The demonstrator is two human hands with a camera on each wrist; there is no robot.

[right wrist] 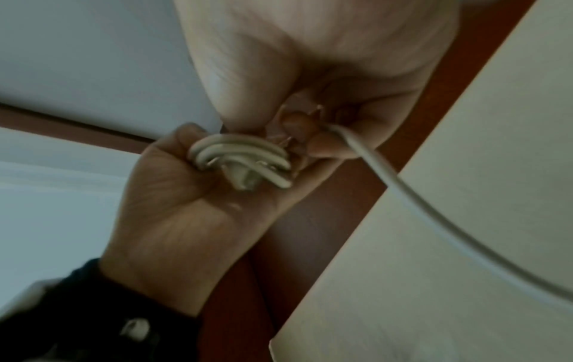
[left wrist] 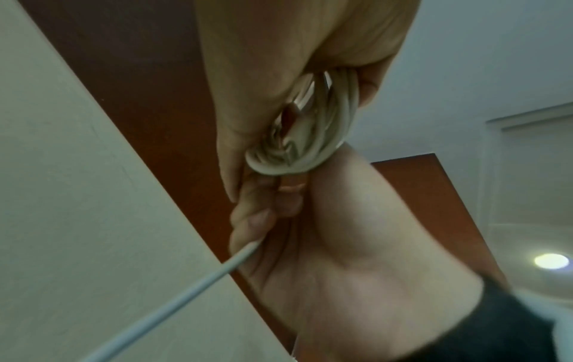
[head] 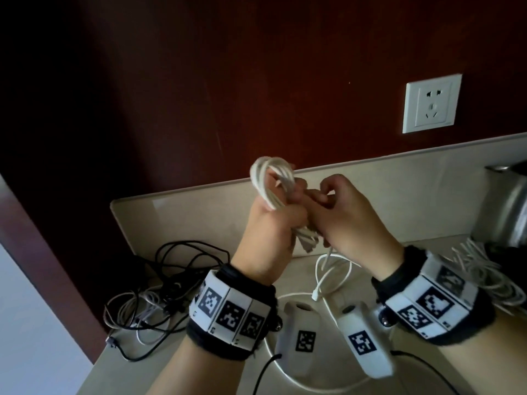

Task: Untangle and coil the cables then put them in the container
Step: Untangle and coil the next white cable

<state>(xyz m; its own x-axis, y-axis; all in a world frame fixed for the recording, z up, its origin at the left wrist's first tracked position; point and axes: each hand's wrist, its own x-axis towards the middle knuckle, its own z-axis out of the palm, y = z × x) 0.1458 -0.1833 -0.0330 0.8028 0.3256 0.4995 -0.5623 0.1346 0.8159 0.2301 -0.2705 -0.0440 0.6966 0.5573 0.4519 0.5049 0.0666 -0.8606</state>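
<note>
No brand or readable word shows anywhere. The only markings are black-and-white square codes on the wrist bands (head: pixel 231 315) and on the two white wrist cameras (head: pixel 299 337).

The left hand (head: pixel 271 232) is raised above the counter (head: pixel 370 195), fist clenched round a bundle of white cable (head: pixel 271 181). The cable is wound in several long loops: one end of the loops stands up out of the top of the fist, the other end pokes out below the palm. From the left wrist view the loops (left wrist: pixel 322 137) sit tight between thumb and curled fingers. The cable is smooth, round and off-white.

The right hand (head: pixel 350 220) is right against the left, knuckles touching, its fingers curled and pinching the loose tail of the same cable. That tail (head: pixel 328 269) hangs down from between the hands to the counter, curls there and ends in a small white plug (head: pixel 315 295). In the right wrist view the tail (right wrist: pixel 403 196) runs out of the fingers and sweeps away over the pale counter.

On the counter to the left lies a tangle of black and thin grey cables (head: pixel 171 280), reaching near the front edge. To the right a heap of white cables (head: pixel 479 266) lies beside a metal pot (head: pixel 504 212). The counter ends at a raised back lip against a dark red wall with a white socket (head: pixel 432 105). Bare counter shows behind the hands, between the two heaps.
</note>
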